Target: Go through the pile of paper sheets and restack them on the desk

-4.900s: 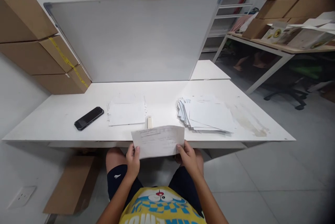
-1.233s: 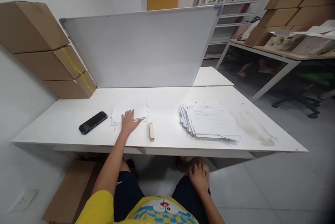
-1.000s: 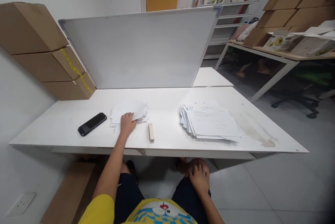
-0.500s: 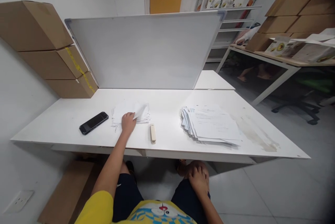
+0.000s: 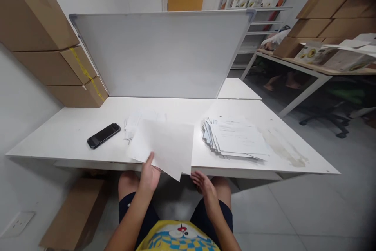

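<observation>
My left hand (image 5: 150, 172) grips white paper sheets (image 5: 170, 141) by their near left edge, thumb on top. They look like two overlapping sheets, held above the table's front edge. Close to their lower right corner, my right hand (image 5: 202, 183) hovers with fingers stretched out, holding nothing. Behind the held paper lies a pile of white papers (image 5: 132, 121), partly covered by it. A larger, uneven stack of printed papers (image 5: 237, 137) rests to the right. The cream stapler-like bar seen earlier is hidden under the held sheets.
A black phone (image 5: 103, 135) lies on the white table (image 5: 73, 125) at left. A whiteboard (image 5: 164, 55) stands across the back. Cardboard boxes (image 5: 35, 24) are stacked at the left wall, and another box (image 5: 73, 208) sits on the floor. Another person's feet (image 5: 292, 82) show under the far table.
My left hand has lifted paper from the left pile and drawn it toward me and rightward. My right hand has risen from my knee to beside the paper's corner.
</observation>
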The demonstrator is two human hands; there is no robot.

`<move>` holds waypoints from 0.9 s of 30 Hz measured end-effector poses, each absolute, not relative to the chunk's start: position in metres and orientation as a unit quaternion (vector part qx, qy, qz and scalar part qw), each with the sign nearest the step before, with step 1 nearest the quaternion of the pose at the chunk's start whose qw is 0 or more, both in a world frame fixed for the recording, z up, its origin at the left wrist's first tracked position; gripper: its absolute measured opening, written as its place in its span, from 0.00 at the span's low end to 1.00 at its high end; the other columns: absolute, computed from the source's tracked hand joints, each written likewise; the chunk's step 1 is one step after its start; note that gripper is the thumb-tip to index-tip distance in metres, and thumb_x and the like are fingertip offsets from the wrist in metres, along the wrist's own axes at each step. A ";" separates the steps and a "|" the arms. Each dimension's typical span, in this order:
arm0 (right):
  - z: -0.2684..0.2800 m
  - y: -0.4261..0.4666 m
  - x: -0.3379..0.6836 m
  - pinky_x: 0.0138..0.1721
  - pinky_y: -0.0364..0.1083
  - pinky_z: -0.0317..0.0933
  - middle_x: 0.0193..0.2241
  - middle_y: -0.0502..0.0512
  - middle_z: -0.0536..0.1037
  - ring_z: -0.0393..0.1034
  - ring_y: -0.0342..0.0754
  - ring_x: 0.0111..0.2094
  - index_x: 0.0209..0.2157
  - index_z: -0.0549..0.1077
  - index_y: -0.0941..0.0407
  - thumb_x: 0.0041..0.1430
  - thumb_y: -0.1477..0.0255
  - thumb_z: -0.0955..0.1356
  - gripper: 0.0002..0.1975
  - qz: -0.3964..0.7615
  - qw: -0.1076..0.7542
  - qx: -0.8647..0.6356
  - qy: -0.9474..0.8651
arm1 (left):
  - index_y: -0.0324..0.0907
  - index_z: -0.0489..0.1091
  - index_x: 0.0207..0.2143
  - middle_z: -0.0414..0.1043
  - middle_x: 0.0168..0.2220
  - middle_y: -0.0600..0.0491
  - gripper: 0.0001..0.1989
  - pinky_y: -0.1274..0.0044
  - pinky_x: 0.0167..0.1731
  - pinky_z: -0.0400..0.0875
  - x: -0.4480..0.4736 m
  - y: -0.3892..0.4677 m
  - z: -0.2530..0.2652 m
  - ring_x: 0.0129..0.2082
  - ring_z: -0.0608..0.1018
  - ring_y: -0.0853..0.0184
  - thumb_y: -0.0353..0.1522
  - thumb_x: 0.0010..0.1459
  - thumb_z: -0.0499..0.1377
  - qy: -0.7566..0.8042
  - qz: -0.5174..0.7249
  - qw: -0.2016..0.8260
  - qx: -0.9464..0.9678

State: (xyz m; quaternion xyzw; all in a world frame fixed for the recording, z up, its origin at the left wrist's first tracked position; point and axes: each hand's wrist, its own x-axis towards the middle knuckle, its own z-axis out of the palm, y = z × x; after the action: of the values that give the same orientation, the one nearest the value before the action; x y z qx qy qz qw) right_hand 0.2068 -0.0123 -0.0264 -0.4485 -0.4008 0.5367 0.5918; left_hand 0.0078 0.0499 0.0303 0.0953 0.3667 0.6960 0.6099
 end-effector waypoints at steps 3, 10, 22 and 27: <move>0.002 0.000 0.198 0.45 0.54 0.67 0.46 0.60 0.77 0.72 0.57 0.46 0.53 0.70 0.52 0.50 0.49 0.68 0.32 0.578 0.601 -0.404 -0.376 | 0.40 0.66 0.55 0.74 0.51 0.46 0.23 0.68 0.55 0.68 0.030 0.022 0.028 0.52 0.75 0.60 0.31 0.56 0.62 0.357 0.676 0.635 0.109; 0.022 0.017 0.218 0.41 0.52 0.68 0.37 0.56 0.80 0.73 0.55 0.42 0.46 0.74 0.53 0.54 0.50 0.65 0.25 0.467 0.590 -0.497 -0.432 | 0.47 0.68 0.53 0.75 0.48 0.49 0.24 0.67 0.53 0.70 0.027 0.024 0.028 0.54 0.73 0.58 0.42 0.54 0.63 0.405 0.677 0.564 0.244; 0.016 0.026 0.217 0.44 0.51 0.65 0.40 0.58 0.79 0.71 0.54 0.42 0.41 0.75 0.57 0.56 0.57 0.67 0.19 0.400 0.605 -0.533 -0.436 | 0.43 0.68 0.50 0.74 0.48 0.46 0.26 0.70 0.50 0.69 0.017 0.038 0.026 0.50 0.75 0.59 0.44 0.50 0.64 0.466 0.681 0.469 0.316; -0.003 0.037 0.226 0.45 0.51 0.64 0.37 0.57 0.77 0.70 0.52 0.40 0.38 0.72 0.56 0.55 0.59 0.67 0.16 0.356 0.608 -0.551 -0.447 | 0.42 0.71 0.35 0.76 0.38 0.49 0.14 0.70 0.47 0.68 -0.014 0.049 0.001 0.43 0.76 0.60 0.40 0.48 0.66 0.580 0.522 0.359 0.513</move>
State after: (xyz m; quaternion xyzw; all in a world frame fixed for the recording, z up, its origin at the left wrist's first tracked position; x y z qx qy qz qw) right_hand 0.2264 0.0367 -0.0029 -0.5508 -0.4470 0.3564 0.6080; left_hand -0.0142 0.0488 0.0014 0.5127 0.5796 0.5220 0.3588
